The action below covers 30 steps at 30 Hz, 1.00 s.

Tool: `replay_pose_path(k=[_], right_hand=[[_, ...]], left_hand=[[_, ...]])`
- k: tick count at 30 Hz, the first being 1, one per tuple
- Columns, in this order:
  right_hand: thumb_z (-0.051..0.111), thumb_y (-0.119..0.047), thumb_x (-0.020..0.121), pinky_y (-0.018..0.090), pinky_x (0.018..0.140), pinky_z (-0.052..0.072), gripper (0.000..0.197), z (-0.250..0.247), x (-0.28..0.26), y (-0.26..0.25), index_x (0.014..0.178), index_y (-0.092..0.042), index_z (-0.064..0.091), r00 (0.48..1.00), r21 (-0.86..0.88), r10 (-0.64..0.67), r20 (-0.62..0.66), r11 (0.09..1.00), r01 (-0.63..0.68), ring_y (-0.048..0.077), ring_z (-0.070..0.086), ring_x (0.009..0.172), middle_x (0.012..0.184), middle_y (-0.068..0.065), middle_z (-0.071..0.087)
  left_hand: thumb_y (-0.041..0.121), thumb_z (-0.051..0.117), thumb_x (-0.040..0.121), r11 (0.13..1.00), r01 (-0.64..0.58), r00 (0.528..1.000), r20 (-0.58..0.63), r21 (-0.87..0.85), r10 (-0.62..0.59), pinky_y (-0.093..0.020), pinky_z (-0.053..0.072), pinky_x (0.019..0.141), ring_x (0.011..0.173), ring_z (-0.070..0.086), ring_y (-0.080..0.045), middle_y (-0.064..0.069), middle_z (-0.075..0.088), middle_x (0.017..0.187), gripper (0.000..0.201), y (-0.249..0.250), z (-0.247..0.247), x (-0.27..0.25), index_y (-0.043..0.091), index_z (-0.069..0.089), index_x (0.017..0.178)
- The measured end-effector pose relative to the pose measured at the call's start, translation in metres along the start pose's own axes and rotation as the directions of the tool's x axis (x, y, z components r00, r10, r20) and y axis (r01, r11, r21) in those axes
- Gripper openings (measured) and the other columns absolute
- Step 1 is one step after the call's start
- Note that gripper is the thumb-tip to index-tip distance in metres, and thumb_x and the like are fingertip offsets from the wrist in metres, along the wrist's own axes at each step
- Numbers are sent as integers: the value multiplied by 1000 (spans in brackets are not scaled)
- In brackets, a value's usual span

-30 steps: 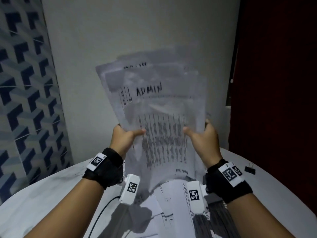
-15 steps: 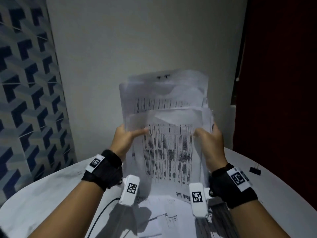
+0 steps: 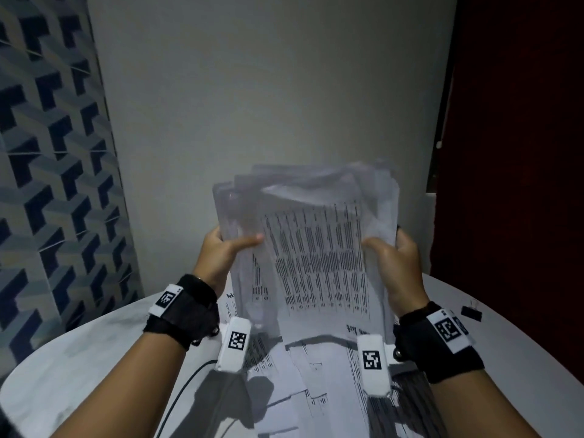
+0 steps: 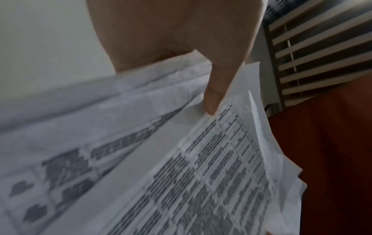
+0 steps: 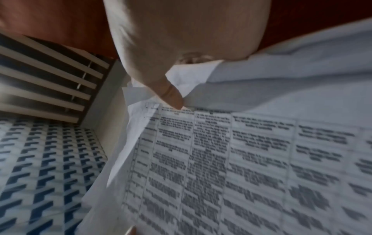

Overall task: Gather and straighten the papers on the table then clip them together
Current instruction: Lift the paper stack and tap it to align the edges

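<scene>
A stack of printed papers [image 3: 311,248] stands upright, its lower edge down near the round white table [image 3: 79,368]. My left hand [image 3: 221,251] grips its left side, thumb across the front sheet. On the opposite side my right hand [image 3: 392,260] grips the stack the same way. The sheets are uneven along the top, and the picture is blurred there. In the left wrist view my thumb [image 4: 217,89] presses on the papers [image 4: 181,167]. In the right wrist view the other thumb [image 5: 171,93] lies on a sheet printed with a table [image 5: 241,159]. A black binder clip [image 3: 471,312] lies on the table to the right.
More printed sheets [image 3: 316,384] lie flat on the table below my wrists. A black cable [image 3: 186,384] runs over the table by my left forearm. A grey wall [image 3: 268,90] stands behind, patterned tiles [image 3: 53,184] at left, a dark red surface [image 3: 518,153] at right.
The stack has come down from high in the air towards the table. Its fanned, skewed sheets have drawn closer together. Both hands kept their hold on its sides.
</scene>
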State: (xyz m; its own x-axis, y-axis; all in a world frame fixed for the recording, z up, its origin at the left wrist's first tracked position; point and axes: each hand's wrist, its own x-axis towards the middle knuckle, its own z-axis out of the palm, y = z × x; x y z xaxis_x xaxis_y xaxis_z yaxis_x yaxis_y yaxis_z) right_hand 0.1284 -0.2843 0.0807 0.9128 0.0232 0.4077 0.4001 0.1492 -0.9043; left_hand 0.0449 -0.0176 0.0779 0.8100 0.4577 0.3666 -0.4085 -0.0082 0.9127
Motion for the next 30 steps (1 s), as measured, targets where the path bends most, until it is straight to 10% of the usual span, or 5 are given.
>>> replay_pose_path(k=[4, 8, 20, 25, 30], right_hand=[[71, 3, 84, 48, 95, 56, 23, -14, -18, 33, 98, -16, 71, 993, -67, 75, 87, 995, -69, 23, 71, 91, 94, 8, 77], [55, 6, 99, 35, 84, 59, 18, -8, -18, 30, 106, -3, 69, 985, 69, -98, 142, 994, 89, 14, 70, 89, 92, 6, 76], [67, -17, 94, 23, 50, 38, 29, 111, -43, -26, 69, -15, 51, 966, -40, -236, 100, 970, 241, 14, 47, 57, 64, 2, 53], [63, -9, 88, 30, 64, 52, 5, 107, -84, 14, 91, -10, 66, 960, 3, 66, 273, 998, -69, 16, 62, 70, 82, 3, 70], [61, -6, 90, 36, 77, 56, 18, 99, -109, 34, 101, -18, 68, 887, -65, 236, 398, 971, -229, 22, 67, 89, 103, 12, 73]], left_hand=[[13, 91, 67, 989, 80, 992, 85, 127, -91, -47, 53, 100, 112, 71, -32, -12, 77, 115, 52, -42, -10, -19, 9, 74, 116], [-8, 62, 94, 974, 30, 995, -103, 225, -7, -17, 57, 68, 89, 73, -29, -12, 73, 87, 11, -43, -11, -19, 2, 64, 95], [14, 84, 82, 889, -317, 820, -374, 332, 432, -36, 62, 87, 92, 75, -15, -1, 77, 98, 27, 73, -56, -37, 9, 71, 104], [31, 86, 80, 946, -54, 926, -338, 319, 167, -33, 57, 97, 107, 72, -10, 2, 74, 119, 56, 40, -104, -82, 15, 64, 129], [2, 85, 77, 948, 64, 924, -377, 311, 61, -49, 53, 104, 106, 71, -18, -4, 75, 114, 48, 14, -117, -113, 11, 66, 120]])
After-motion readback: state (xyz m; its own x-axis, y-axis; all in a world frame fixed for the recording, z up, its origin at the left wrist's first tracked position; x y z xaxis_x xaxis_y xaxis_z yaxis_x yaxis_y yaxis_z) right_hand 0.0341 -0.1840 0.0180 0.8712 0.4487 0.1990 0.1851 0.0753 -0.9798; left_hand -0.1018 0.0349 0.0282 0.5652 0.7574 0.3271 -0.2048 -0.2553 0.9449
